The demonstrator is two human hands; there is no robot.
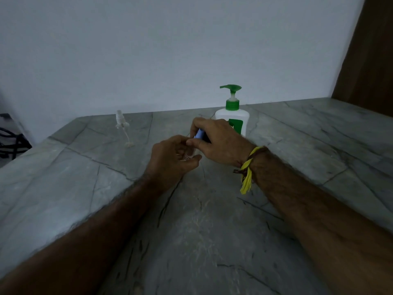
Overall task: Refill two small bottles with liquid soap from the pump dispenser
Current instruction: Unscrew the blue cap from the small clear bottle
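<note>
A small bottle (188, 155) sits in the middle of the scene, held just above the grey stone counter (212, 231) between both hands. Only a sliver of its clear body and a bit of printed label shows between the fingers. The left hand (170, 158) curls round that body from below and the side, thumb reaching across the front. The right hand (217, 137) comes over the top, its fingers and thumb pinching a blue cap (200, 135) at the bottle's upper end; the cap seems tilted toward the camera, though the fingers hide whether it is seated on the neck or already free of it.

Right behind the right hand stands the pump dispenser (232, 116), upright on the counter, white with a green collar, green pump head and a green label partly covered by the knuckles. Its spout points left.

Well off to the left, near the back edge of the counter, stands a second small bottle (123, 133) (clear and slim, with a pale spray top), apart from everything else.

The right wrist wears a yellow thread band (247, 169) with loose ends hanging down. A pale wall (148, 50) rises behind the counter, and a brown panel (370, 60) fills the upper right corner.
</note>
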